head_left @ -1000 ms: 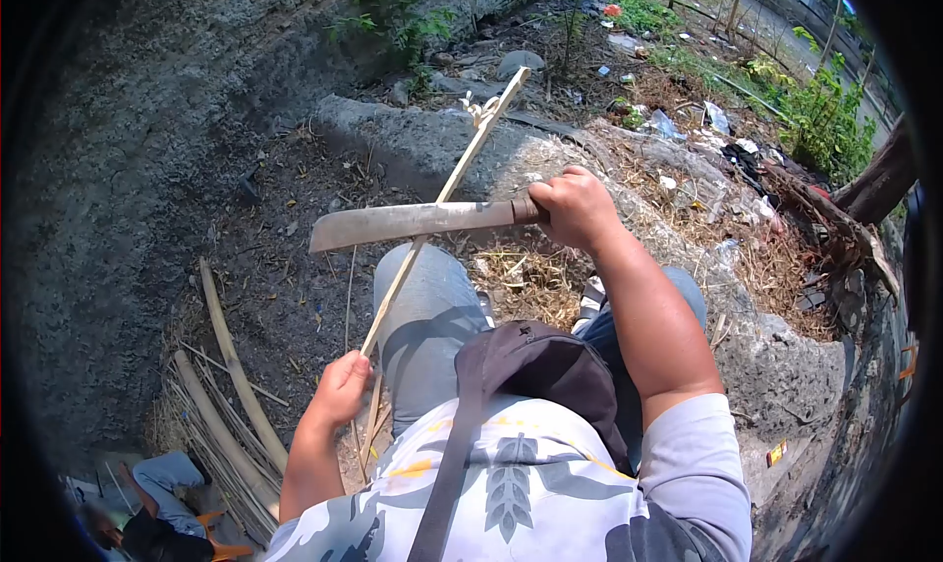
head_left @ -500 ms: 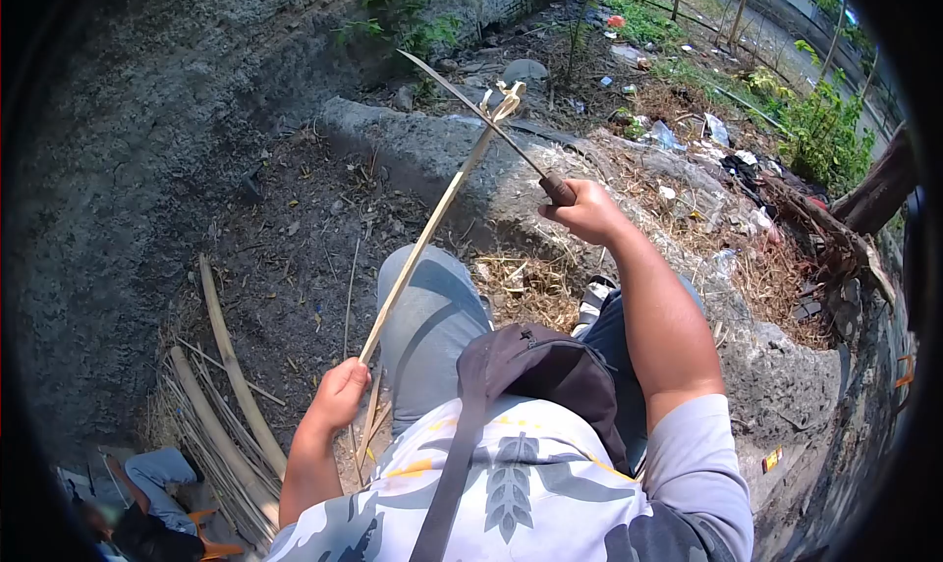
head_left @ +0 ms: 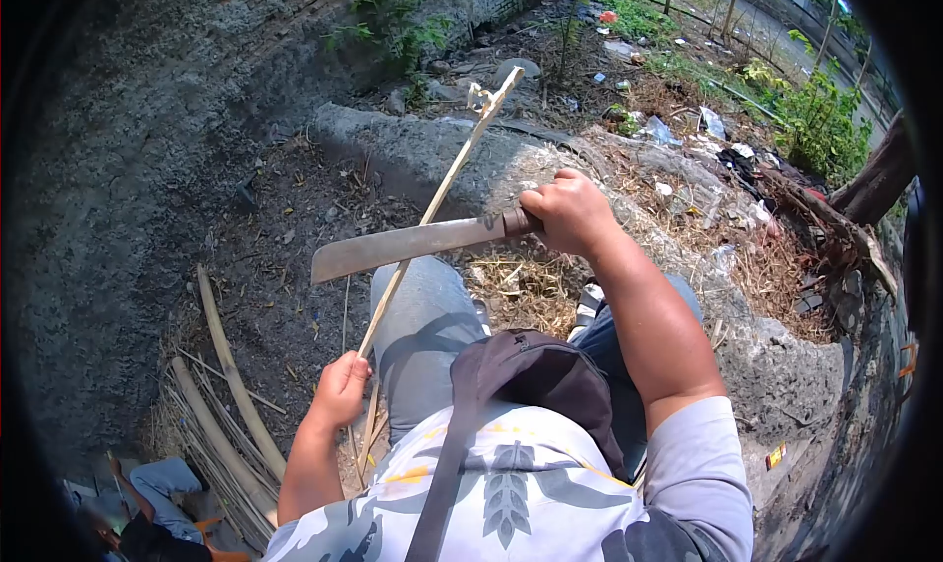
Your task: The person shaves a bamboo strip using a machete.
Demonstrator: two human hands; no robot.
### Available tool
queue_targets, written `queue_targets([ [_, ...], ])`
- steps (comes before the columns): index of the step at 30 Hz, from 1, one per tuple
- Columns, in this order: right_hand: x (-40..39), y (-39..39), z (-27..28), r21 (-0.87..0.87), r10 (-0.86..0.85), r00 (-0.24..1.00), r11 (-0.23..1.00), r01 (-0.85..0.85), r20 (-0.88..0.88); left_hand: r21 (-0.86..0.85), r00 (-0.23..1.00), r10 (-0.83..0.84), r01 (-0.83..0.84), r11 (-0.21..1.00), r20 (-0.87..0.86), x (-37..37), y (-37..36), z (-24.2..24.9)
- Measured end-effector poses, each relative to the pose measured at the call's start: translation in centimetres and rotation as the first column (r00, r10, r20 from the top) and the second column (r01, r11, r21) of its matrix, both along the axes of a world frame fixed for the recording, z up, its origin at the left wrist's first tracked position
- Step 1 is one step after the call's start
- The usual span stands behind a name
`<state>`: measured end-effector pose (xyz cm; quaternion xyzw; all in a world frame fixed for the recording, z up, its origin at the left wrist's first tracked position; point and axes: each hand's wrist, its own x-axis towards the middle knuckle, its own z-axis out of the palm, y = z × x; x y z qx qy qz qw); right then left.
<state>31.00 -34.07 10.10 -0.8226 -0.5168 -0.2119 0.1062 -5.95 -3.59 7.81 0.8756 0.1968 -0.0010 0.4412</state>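
Observation:
My left hand (head_left: 342, 389) is closed round the lower end of a long pale wooden strip (head_left: 456, 167), which slants up and away to the right. Thin curled shavings (head_left: 478, 97) cling near its far end. In my right hand (head_left: 568, 211) is the dark handle of a machete (head_left: 408, 247). The broad blade points left and lies across the middle of the strip, its flat side showing. Whether blade and strip touch, I cannot tell.
Long bamboo pieces (head_left: 224, 356) lie on the ground at the left. A rough wall (head_left: 108, 189) rises beyond them. Another person (head_left: 162, 498) is at the lower left. A stone ledge (head_left: 393, 149), litter and a tree trunk (head_left: 877, 184) stand ahead and right.
The machete has come from the strip's far end back to its middle, and its blade has turned from edge-on to flat and now points left. My left hand has barely moved.

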Motion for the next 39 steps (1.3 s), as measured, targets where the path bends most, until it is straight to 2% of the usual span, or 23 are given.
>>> queue_targets([
  [1, 1.0, -0.4, -0.1, 0.077, -0.005, 1.0, 0.997, 0.003, 0.022, 0.054, 0.999, -0.03, 0.029, 0.998, 0.021, -0.6, 0.2, 0.6],
  [2, 2.0, -1.0, -0.2, 0.104, -0.109, 0.993, 0.988, 0.112, -0.036, 0.108, 0.997, -0.065, 0.061, 0.992, 0.039, -1.2, 0.5, 1.3],
  [3, 2.5, -1.4, 0.0, 0.119, -0.292, 0.935, 0.94, 0.319, -0.201, 0.125, 0.998, -0.058, 0.057, 0.991, 0.008, -2.0, 1.2, 2.0],
  [4, 2.9, -1.8, 0.3, 0.1, -0.451, 0.82, 0.853, 0.512, -0.354, 0.155, 0.998, -0.056, 0.057, 0.986, -0.01, -2.2, 1.4, 2.3],
  [5, 3.4, -2.3, -0.1, 0.055, -0.474, 0.781, 0.841, 0.539, -0.407, 0.186, 0.999, -0.05, 0.053, 0.981, -0.022, -2.2, 1.6, 2.6],
  [7, 3.6, -2.5, -0.7, -0.043, -0.508, 0.697, 0.822, 0.567, -0.506, 0.2, 0.998, -0.023, 0.035, 0.979, -0.063, -2.1, 1.2, 3.8],
  [10, 2.4, -2.7, 0.0, -0.136, -0.508, 0.673, 0.84, 0.525, -0.537, 0.242, 0.996, -0.042, 0.059, 0.968, -0.074, -2.2, 2.1, 2.4],
  [11, 2.5, -2.7, -0.4, -0.156, -0.488, 0.639, 0.849, 0.504, -0.595, 0.219, 0.996, -0.037, 0.054, 0.974, -0.082, -2.4, 2.0, 1.9],
  [14, 2.8, -3.0, -0.1, -0.26, -0.392, 0.464, 0.91, 0.325, -0.794, 0.192, 0.996, -0.033, 0.049, 0.98, -0.084, -3.3, 2.0, -0.1],
  [18, 1.6, -2.6, 0.6, -0.217, -0.423, 0.628, 0.899, 0.38, -0.653, 0.157, 0.997, -0.008, 0.019, 0.987, -0.073, -3.4, 2.3, -0.1],
  [22, 0.0, -1.4, 0.8, -0.222, -0.327, 0.813, 0.943, 0.248, -0.482, 0.17, 0.995, 0.014, 0.003, 0.985, -0.098, -2.6, 2.2, 0.9],
  [26, -1.7, 0.3, -0.2, -0.081, -0.032, 0.968, 0.997, 0.012, -0.249, 0.226, 0.999, -0.039, 0.042, 0.973, -0.016, -1.6, 1.9, 1.2],
  [27, -1.9, 0.7, -0.3, -0.082, 0.002, 0.974, 0.996, -0.021, -0.225, 0.245, 0.998, -0.056, 0.051, 0.968, 0.013, -1.3, 1.8, 1.4],
  [30, -0.7, -0.1, 0.1, 0.034, -0.049, 0.991, 0.998, 0.054, -0.126, 0.286, 0.998, -0.066, 0.062, 0.956, 0.004, -2.2, 3.1, 2.7],
  [31, 0.6, -0.6, -0.2, 0.073, -0.151, 0.975, 0.984, 0.165, -0.163, 0.296, 0.998, -0.047, 0.055, 0.954, -0.034, -2.9, 3.5, 3.7],
  [32, 2.0, -1.7, -0.4, 0.045, -0.309, 0.898, 0.94, 0.339, -0.313, 0.312, 0.999, -0.034, 0.044, 0.949, -0.04, -3.5, 3.5, 4.6],
  [34, 3.0, -2.8, -0.1, 0.05, -0.419, 0.72, 0.846, 0.531, -0.553, 0.376, 0.997, -0.075, 0.073, 0.924, -0.009, -3.5, 2.8, 5.6],
  [37, 2.5, -3.5, 0.0, -0.02, -0.479, 0.724, 0.84, 0.542, -0.497, 0.319, 0.996, -0.015, 0.041, 0.947, -0.084, -3.0, 2.5, 6.7],
  [39, 2.1, -3.2, 0.3, -0.045, -0.489, 0.717, 0.839, 0.542, -0.497, 0.286, 0.996, -0.031, 0.053, 0.957, -0.083, -3.4, 3.3, 5.2],
])
